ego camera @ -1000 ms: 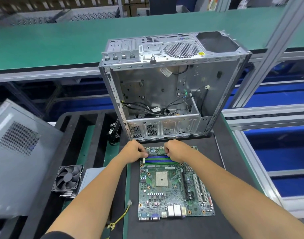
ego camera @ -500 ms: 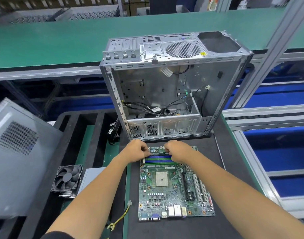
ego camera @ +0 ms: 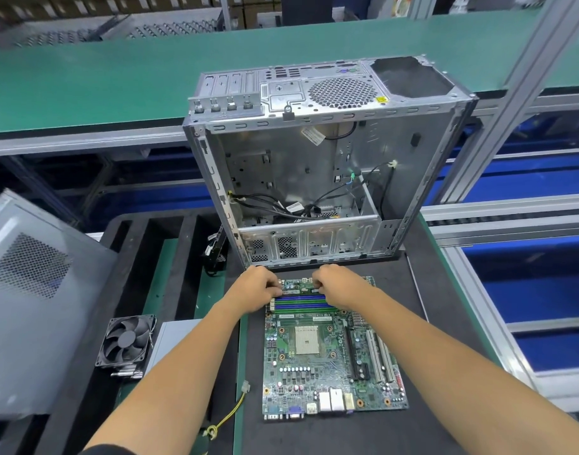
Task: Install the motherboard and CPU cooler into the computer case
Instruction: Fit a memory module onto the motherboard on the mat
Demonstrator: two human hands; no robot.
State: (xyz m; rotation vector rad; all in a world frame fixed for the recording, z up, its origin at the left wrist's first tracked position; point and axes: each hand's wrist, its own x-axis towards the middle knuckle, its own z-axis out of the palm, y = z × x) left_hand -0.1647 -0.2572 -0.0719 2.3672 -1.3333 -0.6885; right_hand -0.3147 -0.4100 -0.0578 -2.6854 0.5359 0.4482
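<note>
Left hand (ego camera: 257, 285) and right hand (ego camera: 335, 284) both sit curled on the far edge of the motherboard (ego camera: 330, 353), fingers at the memory slots (ego camera: 299, 302); firm grip or just pressing, can't tell. Board lies flat on the black mat (ego camera: 445, 405), socket bare. Open computer case (ego camera: 314, 178) stands at 12 o'clock, touching distance. CPU cooler (ego camera: 127, 343) at 9 o'clock, untouched. Step looks like prepping or grasping the board; next needs a lift into the case, ports aligned.

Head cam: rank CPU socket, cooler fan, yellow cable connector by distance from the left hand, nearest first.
From the left hand:
1. CPU socket, on the motherboard, just right of and below the hand.
2. Yellow cable connector, on the mat near the board's left edge.
3. Cooler fan, far left.
</note>
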